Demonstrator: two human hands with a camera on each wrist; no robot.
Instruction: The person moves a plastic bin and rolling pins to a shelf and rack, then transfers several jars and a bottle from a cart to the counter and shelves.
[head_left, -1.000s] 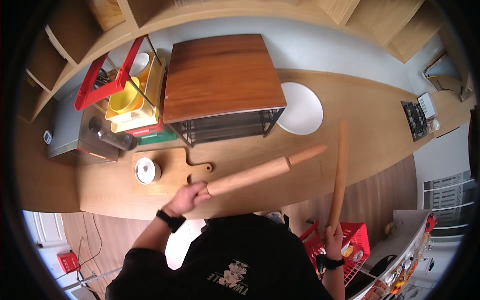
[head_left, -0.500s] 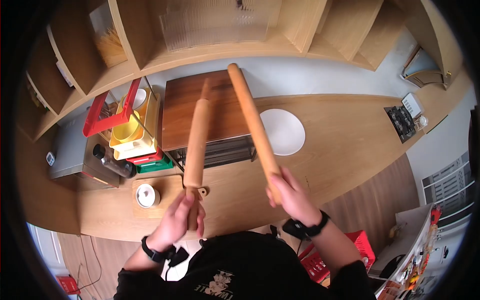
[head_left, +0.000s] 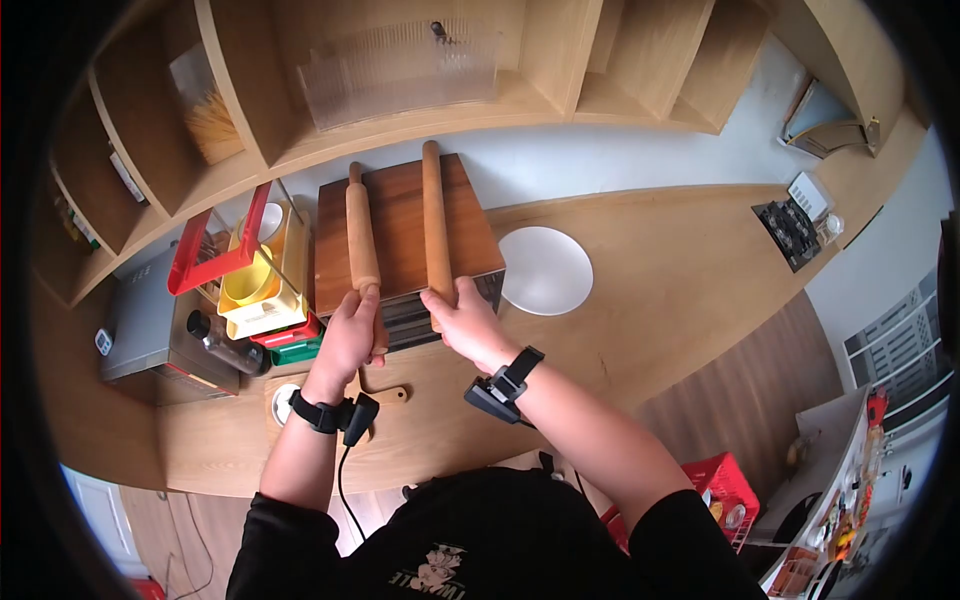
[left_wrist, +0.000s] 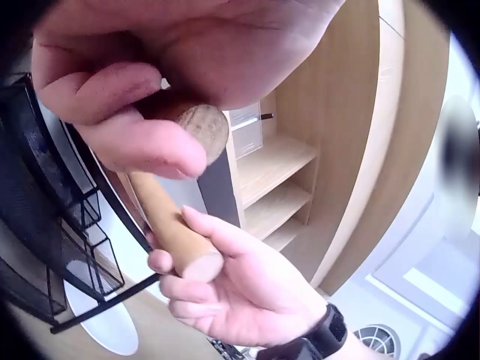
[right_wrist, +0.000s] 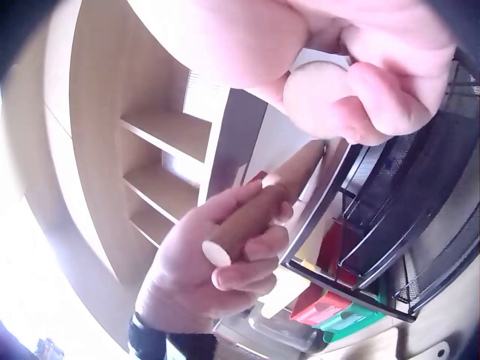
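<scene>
My left hand (head_left: pixel 346 338) grips one handle of a wooden rolling pin (head_left: pixel 360 235) with a thicker barrel. In my right hand (head_left: pixel 472 322) is the end of a plain straight rolling pin (head_left: pixel 434 215). Both pins point away from me, side by side and apart, and overlap the brown wooden top (head_left: pixel 400 245) of a black-framed rack in the head view. From the left wrist, curled fingers (left_wrist: pixel 142 139) show around the handle's round end (left_wrist: pixel 206 131). The right wrist view shows fingers (right_wrist: pixel 390 97) wrapped around the straight pin's pale end (right_wrist: pixel 319 97).
A white plate (head_left: pixel 546 270) lies right of the rack. To its left stand a red-handled caddy (head_left: pixel 215 265) with yellow bowls, a dark bottle (head_left: pixel 225 345) and a grey box (head_left: pixel 150 330). A cutting board (head_left: pixel 390 395) bears a white pot (head_left: pixel 284 402). Wooden shelves (head_left: pixel 540 90) overhang the back.
Both hands have brought the rolling pins together in front, first raising the right one from beside the counter. Both pins now reach farther forward over the rack's top.
</scene>
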